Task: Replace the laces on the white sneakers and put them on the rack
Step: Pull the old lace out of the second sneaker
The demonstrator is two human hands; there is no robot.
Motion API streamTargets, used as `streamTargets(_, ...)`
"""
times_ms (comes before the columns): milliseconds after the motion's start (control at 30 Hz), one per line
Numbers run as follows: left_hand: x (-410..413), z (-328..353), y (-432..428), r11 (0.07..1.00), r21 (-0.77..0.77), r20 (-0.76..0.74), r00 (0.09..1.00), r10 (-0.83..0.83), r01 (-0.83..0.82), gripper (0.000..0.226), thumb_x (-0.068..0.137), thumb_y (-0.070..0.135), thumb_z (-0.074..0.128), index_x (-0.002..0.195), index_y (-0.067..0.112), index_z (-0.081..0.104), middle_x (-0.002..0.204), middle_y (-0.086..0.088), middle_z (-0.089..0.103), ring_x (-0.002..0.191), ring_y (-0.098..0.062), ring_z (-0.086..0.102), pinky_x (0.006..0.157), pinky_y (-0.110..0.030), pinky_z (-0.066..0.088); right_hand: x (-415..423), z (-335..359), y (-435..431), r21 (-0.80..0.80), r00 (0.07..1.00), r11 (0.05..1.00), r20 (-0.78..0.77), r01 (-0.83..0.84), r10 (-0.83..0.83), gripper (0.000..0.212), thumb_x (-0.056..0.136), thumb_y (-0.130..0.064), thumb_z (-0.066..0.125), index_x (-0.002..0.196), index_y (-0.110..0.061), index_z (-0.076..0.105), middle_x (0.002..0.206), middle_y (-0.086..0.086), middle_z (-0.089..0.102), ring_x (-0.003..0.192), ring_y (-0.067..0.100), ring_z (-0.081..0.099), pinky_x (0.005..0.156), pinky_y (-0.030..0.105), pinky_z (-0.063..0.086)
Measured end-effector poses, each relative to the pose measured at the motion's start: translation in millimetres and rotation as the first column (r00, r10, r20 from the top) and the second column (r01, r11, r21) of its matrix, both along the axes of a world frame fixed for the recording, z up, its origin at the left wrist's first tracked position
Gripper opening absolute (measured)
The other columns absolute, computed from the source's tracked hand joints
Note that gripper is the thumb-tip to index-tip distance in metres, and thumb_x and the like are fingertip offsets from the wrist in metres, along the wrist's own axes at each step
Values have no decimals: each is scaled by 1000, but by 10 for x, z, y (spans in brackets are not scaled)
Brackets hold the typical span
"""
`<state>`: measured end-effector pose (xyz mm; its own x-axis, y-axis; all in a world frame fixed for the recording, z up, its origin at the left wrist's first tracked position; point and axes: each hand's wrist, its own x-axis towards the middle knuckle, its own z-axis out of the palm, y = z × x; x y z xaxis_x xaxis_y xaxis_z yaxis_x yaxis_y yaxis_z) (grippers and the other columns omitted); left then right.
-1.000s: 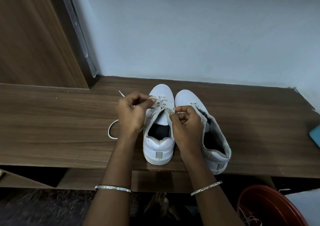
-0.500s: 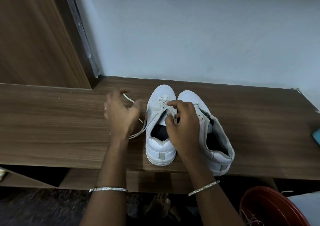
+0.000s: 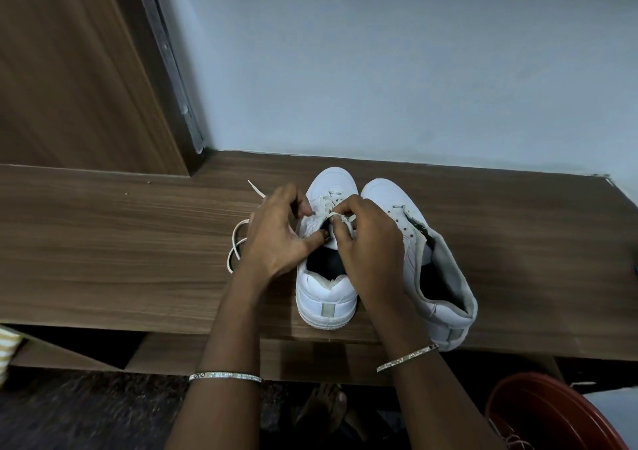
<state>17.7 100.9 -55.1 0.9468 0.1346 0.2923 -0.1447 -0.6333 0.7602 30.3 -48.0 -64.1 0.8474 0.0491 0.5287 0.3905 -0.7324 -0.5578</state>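
Lace (image 3: pixel 256 189) passes under left hand (image 3: pixel 276 239), grip hidden; right hand (image 3: pixel 371 246) pinches it.

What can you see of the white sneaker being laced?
The sneaker is white, leather-like, with a dark lining and a grey tab on the heel. It stands upright on the wooden shelf, heel toward the camera, beside the other sneaker. Its front eyelets are laced with a white lace whose loose end loops on the shelf. The left hand holds its eyelet flap; the right hand pinches the lace.
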Motion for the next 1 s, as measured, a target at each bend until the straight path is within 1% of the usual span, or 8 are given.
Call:
streamTargets(100, 11, -6, 12, 998, -44, -37, 999, -36, 34, 30, 67, 24, 88, 69, 24, 59, 64, 6, 59, 56, -6, 51, 55, -22, 38, -7, 4, 22, 138, 997, 989, -45, 61, -55, 5, 90, -23, 61, 89, -19, 58, 75, -5, 65, 71, 19, 63, 62, 38, 49)
streamTargets(167, 21, -39, 33, 995, -94, -101, 993, -53, 44, 29, 68, 23, 91, 66, 21, 62, 55, 7, 60, 49, -4, 51, 53, -22, 41, -20, 29, 25, 238, 990, 966, -118, 104, -78, 6, 89, -23, 63, 88, -18, 59, 73, -8, 65, 71, 15, 64, 65, 35, 49)
streamTargets(300, 65, -97, 78, 984, -179, -143, 989, -40, 14, 28, 65, 31, 93, 62, 23, 66, 55, 5, 65, 50, -11, 57, 57, -37, 51, 14, 93, 5, 472, 939, 850, -338, 233, -69, 6, 88, -18, 68, 85, -14, 64, 73, -8, 68, 73, 11, 64, 69, 30, 44)
streamTargets(400, 67, -92, 75, 976, -217, -164, 986, -39, 3, 28, 64, 30, 94, 61, 21, 68, 55, 3, 66, 51, -12, 56, 59, -39, 52, 36, 108, -11, 538, 924, 808, -381, 239, -20, 6, 87, -13, 65, 91, -15, 66, 80, -7, 70, 78, 8, 65, 74, 30, 47)
streamTargets(567, 45, -54, 86, 966, -257, -186, 982, -44, -6, 29, 56, 45, 88, 57, 23, 69, 56, -1, 67, 53, -16, 59, 60, -44, 54, -3, 124, -4, 295, 989, 955, -128, -32, 73, 25, 75, -18, 59, 98, -20, 67, 102, -8, 64, 94, 13, 59, 80, 28, 46)
streamTargets(733, 16, 3, 59, 966, -259, -188, 981, -46, -5, 20, 55, 41, 79, 54, 24, 67, 55, 0, 67, 52, -12, 60, 59, -43, 54, 17, 85, 7, -9, 995, 997, -66, -74, 73, 17, 74, -25, 62, 89, -21, 71, 100, -6, 65, 100, 22, 55, 82, 41, 47)
streamTargets(900, 19, -21, 56, 966, -259, -172, 984, -53, 7, 29, 71, 24, 88, 60, 12, 64, 51, 3, 63, 49, -12, 55, 54, -32, 44, -11, 132, -6, -119, 1000, 993, 1, 4, -4, 2, 83, -18, 70, 85, -19, 71, 92, -3, 70, 96, 27, 58, 76, 44, 49)
streamTargets(1000, 30, -31, 38, 966, -258, -160, 985, -69, 26, 30, 77, 12, 83, 62, 12, 57, 48, 5, 58, 46, -11, 52, 52, -25, 40, -46, 135, 41, 1, 997, 999, -68, 44, -44, 2, 87, -18, 67, 87, -20, 67, 95, -5, 67, 97, 22, 57, 79, 40, 45)
